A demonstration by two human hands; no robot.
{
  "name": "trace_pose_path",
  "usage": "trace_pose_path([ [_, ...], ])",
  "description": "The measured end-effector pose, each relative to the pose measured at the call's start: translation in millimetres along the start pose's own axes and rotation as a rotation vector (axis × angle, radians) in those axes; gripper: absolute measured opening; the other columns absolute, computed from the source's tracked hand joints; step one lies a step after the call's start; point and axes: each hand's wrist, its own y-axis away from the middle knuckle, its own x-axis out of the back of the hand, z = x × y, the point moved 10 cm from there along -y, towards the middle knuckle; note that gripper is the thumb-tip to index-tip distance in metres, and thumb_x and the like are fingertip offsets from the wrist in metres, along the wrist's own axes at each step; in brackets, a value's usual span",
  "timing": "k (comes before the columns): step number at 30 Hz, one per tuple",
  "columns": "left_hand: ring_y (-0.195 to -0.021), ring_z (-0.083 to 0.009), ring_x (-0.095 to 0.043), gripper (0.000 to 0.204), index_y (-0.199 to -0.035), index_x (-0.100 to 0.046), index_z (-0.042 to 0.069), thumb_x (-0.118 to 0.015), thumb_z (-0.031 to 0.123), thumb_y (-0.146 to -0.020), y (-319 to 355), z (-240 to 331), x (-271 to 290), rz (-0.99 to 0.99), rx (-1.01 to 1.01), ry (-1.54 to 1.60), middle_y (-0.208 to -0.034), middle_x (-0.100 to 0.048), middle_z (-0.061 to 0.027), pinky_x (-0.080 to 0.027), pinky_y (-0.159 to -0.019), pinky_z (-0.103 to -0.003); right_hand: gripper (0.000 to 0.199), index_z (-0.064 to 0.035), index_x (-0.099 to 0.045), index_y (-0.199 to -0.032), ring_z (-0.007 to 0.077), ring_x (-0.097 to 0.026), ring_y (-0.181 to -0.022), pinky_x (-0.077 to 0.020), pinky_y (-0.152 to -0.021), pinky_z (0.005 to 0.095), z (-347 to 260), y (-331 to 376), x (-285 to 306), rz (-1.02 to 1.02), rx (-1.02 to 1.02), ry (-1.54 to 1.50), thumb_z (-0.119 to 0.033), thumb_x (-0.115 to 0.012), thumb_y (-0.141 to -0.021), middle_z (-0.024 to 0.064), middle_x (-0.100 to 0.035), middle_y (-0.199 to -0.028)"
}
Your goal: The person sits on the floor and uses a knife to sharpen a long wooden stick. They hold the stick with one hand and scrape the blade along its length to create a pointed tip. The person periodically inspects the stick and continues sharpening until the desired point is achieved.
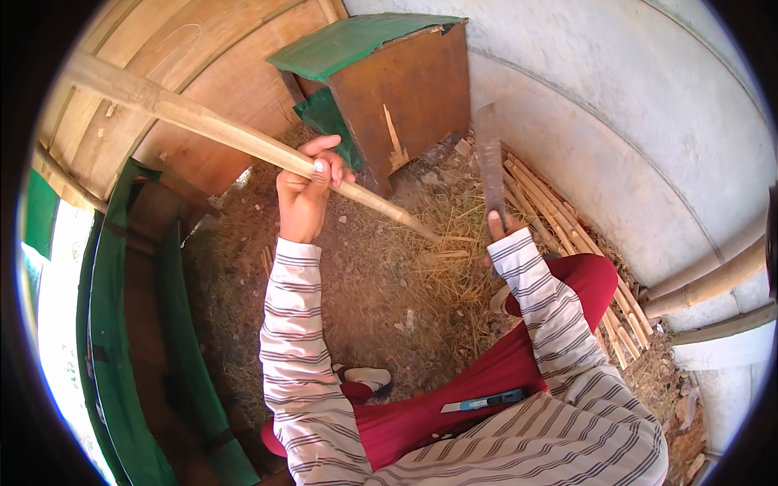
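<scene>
A long pale bamboo pole [219, 131] slants from the upper left down toward the ground in the middle. My left hand [305, 198] is closed round it not far from its lower end, with a finger lifted off. In my right hand [504, 228] is a machete [489, 158], its broad dark blade pointing up and away from me; the handle is mostly hidden in my grip. The blade stands apart from the pole, to its right. Pale shavings [448, 263] lie around the pole's tip. A blue box cutter [483, 400] rests on my lap, on the red cloth.
Split bamboo strips [579, 235] lie in a bundle to my right, beside a grey curved-looking wall [600, 121]. Ahead stands a brown wooden box [405, 89] with a green top. Green-covered panels [121, 340] line the left. Dry straw and debris litter the dirt floor [356, 300].
</scene>
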Motion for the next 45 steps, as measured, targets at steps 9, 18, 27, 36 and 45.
trace_pose_path([
  [9, -0.067, -0.0140, -0.044, 0.026, -0.113, -0.061, 0.000, -0.054, 0.021, -0.099, -11.4, -48.6, -28.0, -0.114, 0.062, 0.247, -0.071, -0.047, -0.0015, -0.043, -0.069, -0.035, 0.047, -0.0020, -0.057, -0.080, 0.0294, -0.054, -0.053, -0.0427, -0.053, 0.0433, 40.9, -13.6, -22.6, -0.175, 0.066, 0.712, -0.042, -0.042, -0.102, 0.0138, -0.050, -0.056],
  [18, -0.072, -0.0193, -0.052, 0.030, -0.113, -0.060, -0.003, -0.058, 0.022, -0.096, -17.0, -75.1, -57.0, -0.230, 0.149, 0.219, -0.073, -0.053, -0.0047, -0.046, -0.076, -0.037, 0.041, -0.0050, -0.059, -0.098, 0.0393, -0.060, -0.064, -0.0464, -0.061, 0.0487, 63.2, -22.1, -29.3, -0.183, 0.001, 0.836, -0.041, -0.041, -0.102, 0.0208, -0.061, -0.070],
  [27, -0.065, -0.0168, -0.048, 0.021, -0.102, -0.059, -0.001, -0.052, 0.012, -0.087, -33.4, -34.4, -39.8, 0.091, 0.178, 0.260, -0.072, -0.050, -0.0048, -0.044, -0.064, -0.033, 0.043, -0.0038, -0.062, -0.092, 0.0345, -0.061, -0.068, -0.0483, -0.063, 0.0453, 147.1, -28.4, -3.0, -0.029, -0.191, 0.518, -0.044, -0.049, -0.099, 0.0188, -0.063, -0.072],
  [36, -0.047, -0.0125, -0.034, 0.045, -0.061, -0.035, 0.014, -0.061, 0.037, -0.091, -42.1, 40.3, -39.3, 0.349, 0.170, 0.099, -0.053, -0.032, 0.0003, -0.030, -0.048, -0.029, 0.046, -0.0026, -0.063, -0.097, 0.0329, -0.062, -0.071, -0.0473, -0.067, 0.0445, 188.1, -27.1, 3.6, -0.158, -0.445, 0.309, -0.047, -0.051, -0.097, 0.0185, -0.064, -0.075],
  [45, -0.043, -0.0120, -0.030, 0.047, -0.057, -0.031, 0.015, -0.061, 0.029, -0.090, -45.5, 42.1, -34.8, 0.382, 0.096, 0.053, -0.049, -0.029, 0.0007, -0.025, -0.042, -0.030, 0.043, 0.0001, -0.063, -0.096, 0.0323, -0.059, -0.065, -0.0448, -0.064, 0.0445, 86.9, -4.2, -13.9, -0.085, -0.062, 0.521, -0.041, -0.052, -0.097, 0.0192, -0.062, -0.071],
])
